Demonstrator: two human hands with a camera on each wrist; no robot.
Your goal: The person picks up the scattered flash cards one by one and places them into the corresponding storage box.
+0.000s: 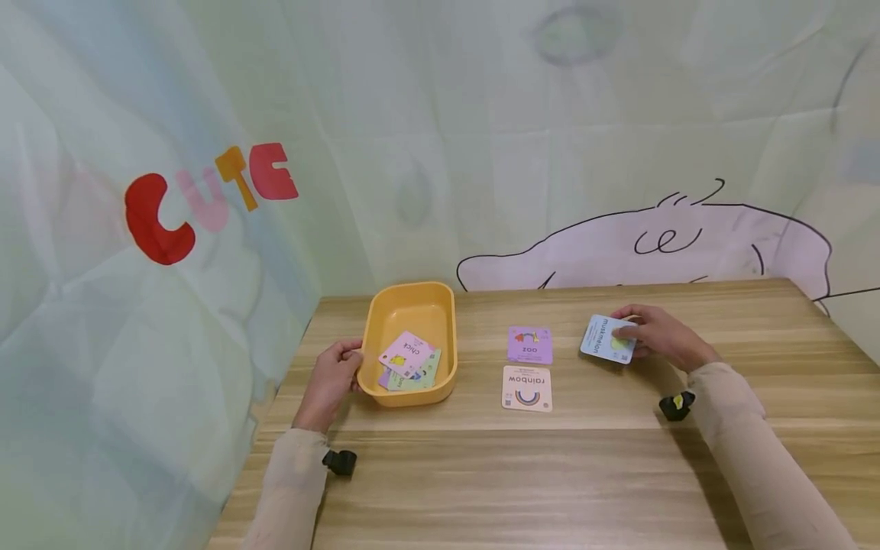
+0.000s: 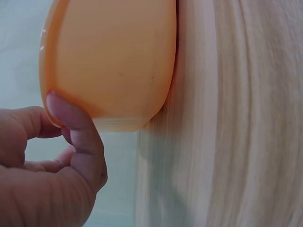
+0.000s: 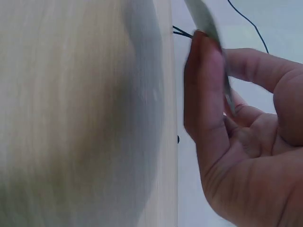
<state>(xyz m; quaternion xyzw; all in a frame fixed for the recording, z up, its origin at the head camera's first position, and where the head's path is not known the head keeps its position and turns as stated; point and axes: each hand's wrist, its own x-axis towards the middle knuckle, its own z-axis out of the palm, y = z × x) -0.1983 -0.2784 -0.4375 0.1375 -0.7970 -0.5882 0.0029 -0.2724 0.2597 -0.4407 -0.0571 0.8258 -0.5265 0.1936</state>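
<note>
At the left, my left hand [image 1: 332, 386] pinches the rim of a yellow-orange plastic bin [image 1: 412, 317]. In the left wrist view the thumb [image 2: 71, 111] lies over the bin's rim. A pink chick card [image 1: 407, 353] lies in the bin on top of a green card [image 1: 428, 374] and others partly hidden. My right hand [image 1: 660, 336] holds a light blue muskmelon card [image 1: 608, 338] above the table, thumb on its face. Seen in the right wrist view, this card [image 3: 203, 16] is edge-on between thumb and fingers.
Between the hands, a purple card [image 1: 530, 345] lies on the wooden table [image 1: 481, 473], with a cream rainbow card [image 1: 527, 388] just nearer to me. A printed curtain [image 1: 385, 153] hangs along the table's back and left.
</note>
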